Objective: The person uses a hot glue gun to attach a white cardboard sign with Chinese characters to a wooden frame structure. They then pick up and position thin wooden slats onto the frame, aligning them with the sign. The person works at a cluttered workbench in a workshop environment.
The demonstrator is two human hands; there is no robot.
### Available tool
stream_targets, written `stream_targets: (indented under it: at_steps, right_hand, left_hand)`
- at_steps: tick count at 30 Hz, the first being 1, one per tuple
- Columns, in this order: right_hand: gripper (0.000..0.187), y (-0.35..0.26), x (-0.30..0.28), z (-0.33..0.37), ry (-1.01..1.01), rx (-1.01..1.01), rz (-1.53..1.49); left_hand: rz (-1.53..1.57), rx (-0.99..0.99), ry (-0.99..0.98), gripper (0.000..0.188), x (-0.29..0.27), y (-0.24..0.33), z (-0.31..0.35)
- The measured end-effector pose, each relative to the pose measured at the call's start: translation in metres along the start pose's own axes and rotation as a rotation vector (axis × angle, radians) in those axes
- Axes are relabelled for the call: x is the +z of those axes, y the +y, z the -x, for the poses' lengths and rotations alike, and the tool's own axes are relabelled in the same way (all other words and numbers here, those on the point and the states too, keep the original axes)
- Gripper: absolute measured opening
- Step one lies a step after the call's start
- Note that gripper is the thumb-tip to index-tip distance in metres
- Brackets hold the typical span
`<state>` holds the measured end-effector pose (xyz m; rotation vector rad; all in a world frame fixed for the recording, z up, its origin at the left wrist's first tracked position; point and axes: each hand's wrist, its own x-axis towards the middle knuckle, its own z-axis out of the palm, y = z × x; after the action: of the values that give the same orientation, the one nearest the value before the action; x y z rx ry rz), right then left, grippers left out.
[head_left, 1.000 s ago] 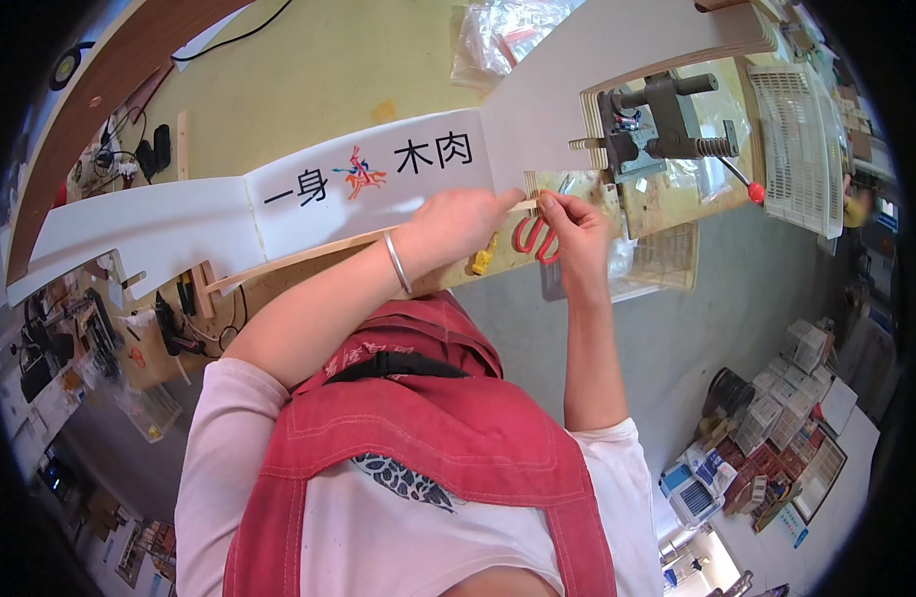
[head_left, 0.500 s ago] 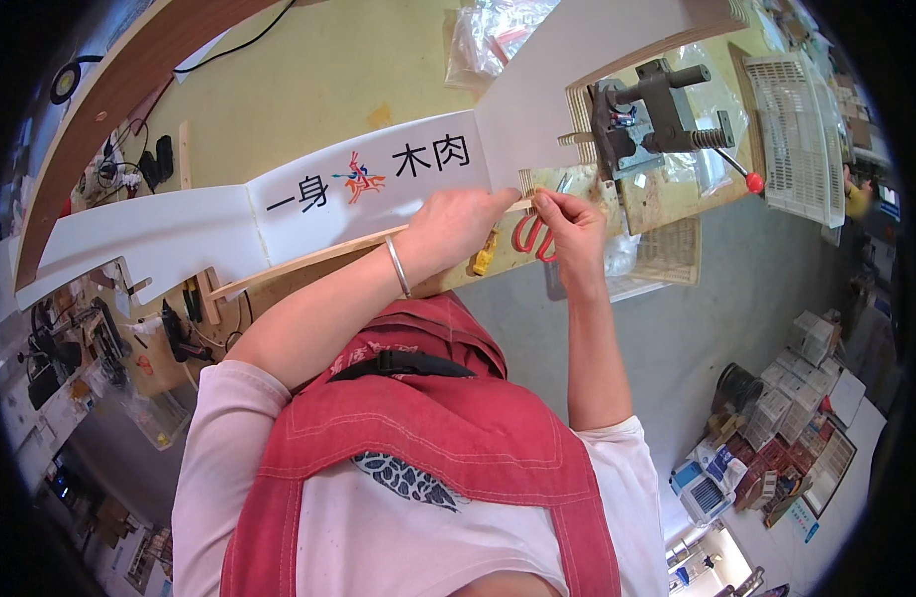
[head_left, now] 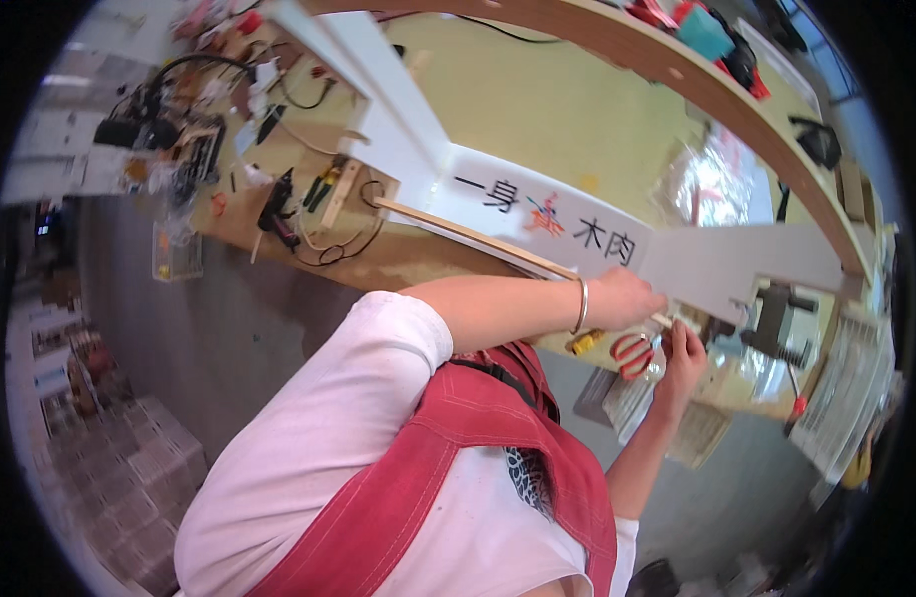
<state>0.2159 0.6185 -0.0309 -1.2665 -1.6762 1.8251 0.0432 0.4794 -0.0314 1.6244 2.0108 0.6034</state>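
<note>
A long, thin wooden strip (head_left: 478, 236) runs along the lower edge of a white panel (head_left: 667, 261) printed with black characters and a small colourful figure. My left hand (head_left: 622, 298), a silver bangle at its wrist, is closed over the strip near its right end. At that end, my right hand (head_left: 685, 360) has its thumb and fingers pinched together; the exact contact is small and partly hidden. Red-handled scissors (head_left: 633, 355) lie just below and between my hands. A small yellow item (head_left: 586, 342) sits beside my left wrist.
A dark metal clamp tool (head_left: 779, 323) with a red-knobbed lever stands right of my hands, near a white plastic basket (head_left: 846, 388). Leftward on the bench lie a black glue gun (head_left: 279, 209), pliers (head_left: 321, 187) and cables. A wooden beam (head_left: 667, 75) crosses the top.
The view has swung to the left, so the bench's left side shows more and my hands sit further right and lower. Both hands stay at the strip's end.
</note>
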Motion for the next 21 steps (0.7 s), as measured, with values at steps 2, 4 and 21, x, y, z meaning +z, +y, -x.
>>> stream_targets:
  at_steps: [2,4,21]
  right_hand:
    - [0.022,0.004,0.001,0.001,0.011,0.002,0.004]
    - [0.022,0.007,-0.001,0.0,0.014,-0.003,0.032]
    - [0.014,0.016,-0.001,-0.005,-0.056,-0.18,-0.061]
  left_hand:
    - [-0.094,0.062,0.132,0.033,-0.018,0.002,0.016]
    - [-0.057,0.118,0.358,0.024,-0.032,-0.001,0.046]
    - [2.315,-0.525,0.338,0.033,0.016,-0.043,0.135]
